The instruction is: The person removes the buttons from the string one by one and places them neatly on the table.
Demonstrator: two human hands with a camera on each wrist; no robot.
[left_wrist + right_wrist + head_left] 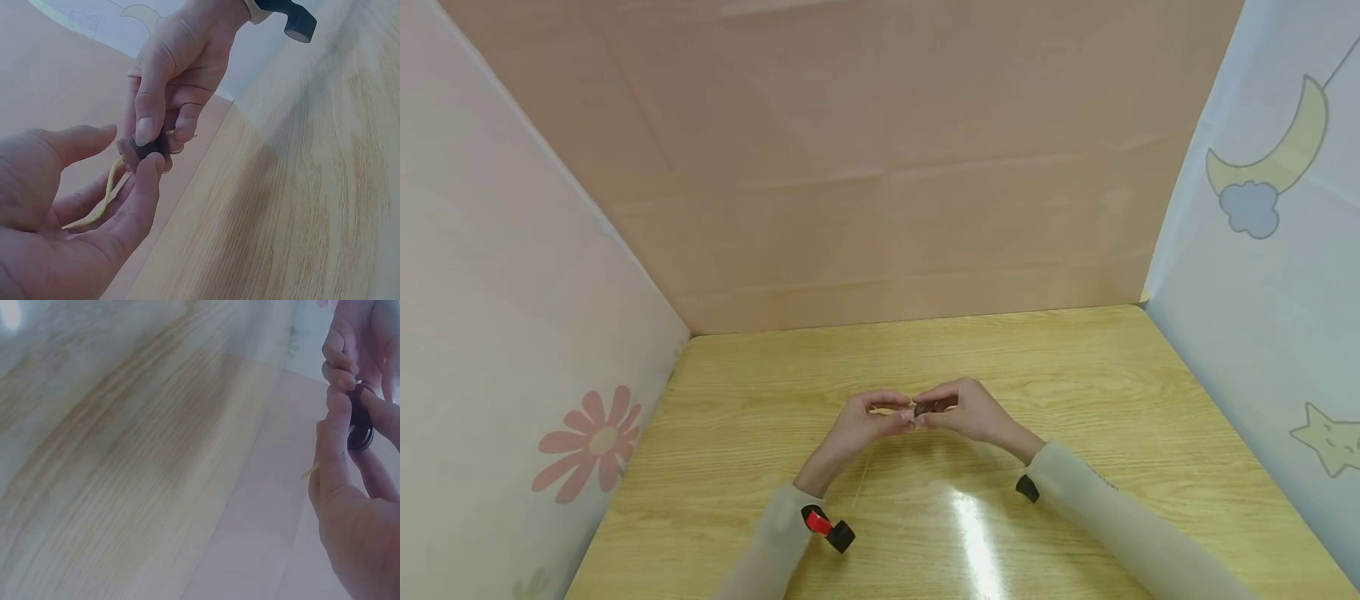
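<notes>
My two hands meet a little above the middle of the wooden table (1075,375). My right hand (942,408) pinches a small dark round bead (921,408) between thumb and fingers; the left wrist view shows the bead (150,147) close up. My left hand (895,415) holds a thin yellow cord (109,187) that runs up to the bead, with one fingertip touching the bead. The cord's loose end (861,479) hangs toward the table. In the right wrist view the bead (361,428) sits between the fingertips of both hands.
Paper walls close in the table: peach at the back (880,208), a flower print on the left (591,442), a moon and star print on the right (1270,167). Small black cameras sit on both wrists (823,525) (1027,487).
</notes>
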